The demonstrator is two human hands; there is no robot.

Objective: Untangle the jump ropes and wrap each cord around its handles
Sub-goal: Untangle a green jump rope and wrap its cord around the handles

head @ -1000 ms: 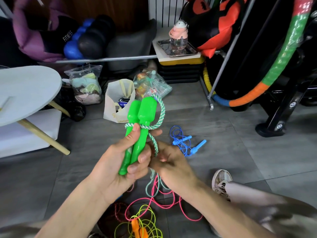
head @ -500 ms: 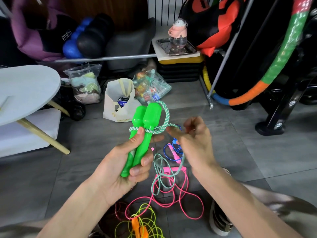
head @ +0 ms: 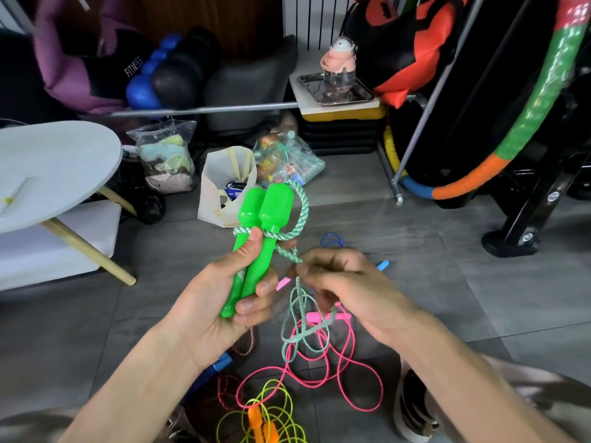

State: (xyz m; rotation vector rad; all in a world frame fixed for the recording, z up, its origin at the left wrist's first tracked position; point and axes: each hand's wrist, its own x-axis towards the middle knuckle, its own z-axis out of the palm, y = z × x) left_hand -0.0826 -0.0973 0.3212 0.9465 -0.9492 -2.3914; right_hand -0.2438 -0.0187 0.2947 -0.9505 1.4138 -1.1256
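While my view looks down at the grey tiled floor (head: 415, 251), I start at the far left, where a round pale table (head: 54, 167) on slanted wooden legs stands over a white low shelf (head: 48, 247). Beyond its edge sit a clear bag of cloths (head: 166, 158) and a white tote bag (head: 224, 187).

Near the middle, my left hand (head: 217, 302) grips the two green handles (head: 256, 241) side by side, tilted with their fat ends up. The fingers curl round the lower shafts, and the thumb presses up against the wrap of green-and-white cord (head: 297, 219) that circles the handles just under their bulbs. From the top of one handle the cord loops out to the right and comes back down to that wrap.

Just right of the handles, my right hand (head: 355, 289) is blurred; its fingers are bent and seem to pinch the same cord where it leaves the wrap. From there the cord hangs in loose loops toward the floor.

Below both hands lie the pink rope (head: 351, 378) and the yellow rope with orange handles (head: 259, 420), their loops overlapping. A blue rope (head: 332, 241) shows behind my right hand. Far right, a striped hoop (head: 527, 123) leans against black equipment.
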